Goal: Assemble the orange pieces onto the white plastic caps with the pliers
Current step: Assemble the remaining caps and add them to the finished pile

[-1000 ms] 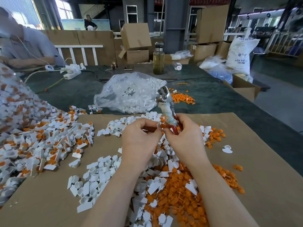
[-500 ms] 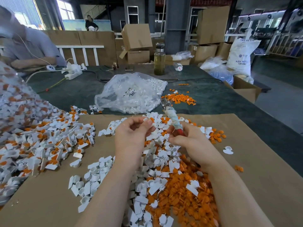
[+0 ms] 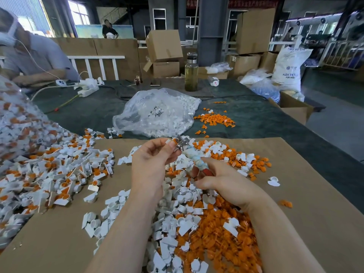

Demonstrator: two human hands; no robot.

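My right hand [image 3: 226, 184] grips the red handles of the pliers [image 3: 194, 157], whose taped shaft slants up and left to metal jaws near the top of the pile. My left hand [image 3: 151, 164] pinches a small white cap [image 3: 169, 141] at the jaws between thumb and fingertips. Whether an orange piece sits in that cap is hidden by my fingers. Loose white caps [image 3: 177, 196] lie under both hands, and a heap of orange pieces [image 3: 216, 239] spreads below my right wrist. All of it rests on a brown cardboard sheet [image 3: 305, 223].
A heap of white caps with orange pieces fitted [image 3: 49, 174] lies to the left. A clear bag of white caps [image 3: 157, 115] and scattered orange pieces [image 3: 214, 120] sit beyond the cardboard on green cloth. A glass bottle [image 3: 191, 72], power strips and boxes stand farther back. Another person sits far left.
The pliers have tipped down from nearly upright and dropped toward the pile. My right hand lowered with them, and my left hand now holds a cap at the jaws.
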